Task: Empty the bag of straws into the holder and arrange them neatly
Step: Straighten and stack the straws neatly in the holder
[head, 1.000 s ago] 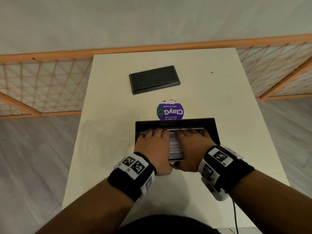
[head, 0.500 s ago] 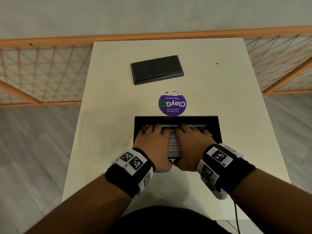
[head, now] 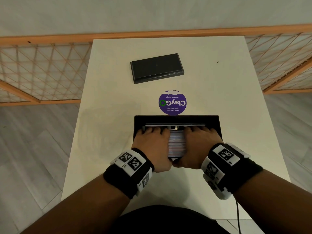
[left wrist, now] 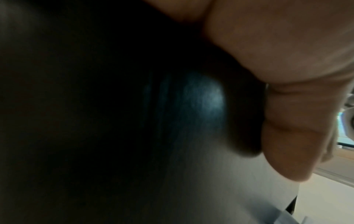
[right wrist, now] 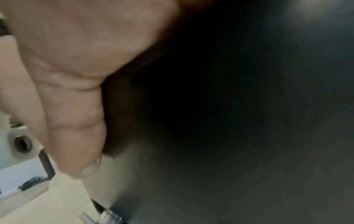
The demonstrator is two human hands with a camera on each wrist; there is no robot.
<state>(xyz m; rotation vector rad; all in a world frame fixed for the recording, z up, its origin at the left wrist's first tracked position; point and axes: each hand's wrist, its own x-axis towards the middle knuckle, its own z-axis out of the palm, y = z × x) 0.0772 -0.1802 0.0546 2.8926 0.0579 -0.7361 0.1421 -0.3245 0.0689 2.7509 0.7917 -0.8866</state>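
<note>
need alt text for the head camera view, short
Both hands, left hand and right hand, rest flat on striped straws in a black holder on a white table. Beyond lie a purple ClayGo sticker and a black lid.

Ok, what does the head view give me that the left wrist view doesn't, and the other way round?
Only the head view shows the layout: both hands, left hand and right hand, lying flat on the straws in the black holder, with its black lid and a purple sticker farther back on the white table. Only the left wrist view shows the left thumb's underside close up against a dark surface, mostly blurred. Both show the left hand and pale tabletop.
</note>
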